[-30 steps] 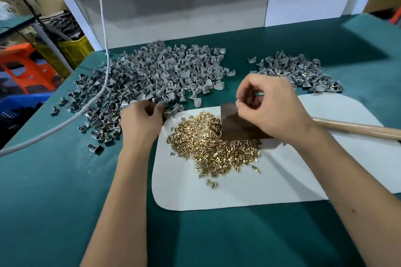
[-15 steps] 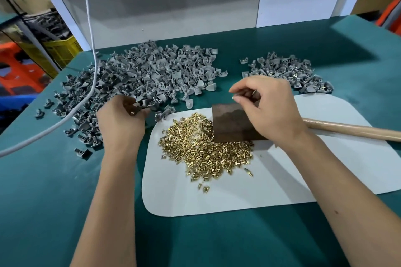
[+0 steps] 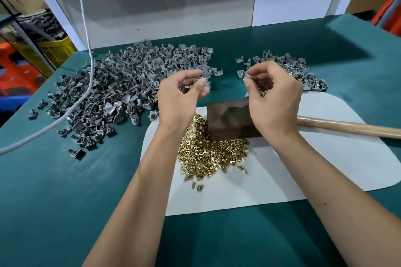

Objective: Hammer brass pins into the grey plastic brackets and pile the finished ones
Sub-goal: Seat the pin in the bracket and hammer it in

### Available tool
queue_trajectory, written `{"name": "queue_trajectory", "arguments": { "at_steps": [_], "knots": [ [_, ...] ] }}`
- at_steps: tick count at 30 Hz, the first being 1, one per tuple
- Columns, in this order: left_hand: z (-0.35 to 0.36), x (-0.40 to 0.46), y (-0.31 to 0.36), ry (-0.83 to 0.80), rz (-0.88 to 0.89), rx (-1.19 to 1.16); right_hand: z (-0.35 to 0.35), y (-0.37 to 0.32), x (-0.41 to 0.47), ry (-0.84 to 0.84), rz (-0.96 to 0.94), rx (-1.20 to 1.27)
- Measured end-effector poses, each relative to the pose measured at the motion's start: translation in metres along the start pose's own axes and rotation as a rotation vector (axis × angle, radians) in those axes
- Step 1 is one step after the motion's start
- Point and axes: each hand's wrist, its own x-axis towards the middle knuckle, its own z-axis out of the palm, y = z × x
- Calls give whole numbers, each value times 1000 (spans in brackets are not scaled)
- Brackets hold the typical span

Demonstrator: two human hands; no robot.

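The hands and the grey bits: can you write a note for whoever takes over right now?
Left hand: pinches one grey bracket above the table.
Right hand: fingers curled, pinching something small I cannot make out.
Unpinned brackets: big heap, far left.
Finished pile: smaller, far right, brass showing.
Brass pins: heaped on the white mat, beside the dark block.
Hammer: lying on the mat, not held.
Left: pin the held bracket, hammer, pile, repeat through the big heap.
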Motion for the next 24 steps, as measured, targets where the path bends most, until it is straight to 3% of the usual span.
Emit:
{"name": "queue_trajectory", "arguments": {
  "at_steps": [14,24],
  "knots": [
    [8,-16,-14,-182,166,-27,-5,-9,-1,-274,-119,-25],
    [13,-17,-15,-218,125,-52,-3,-7,-2,-282,-100,10]
  ]
}}
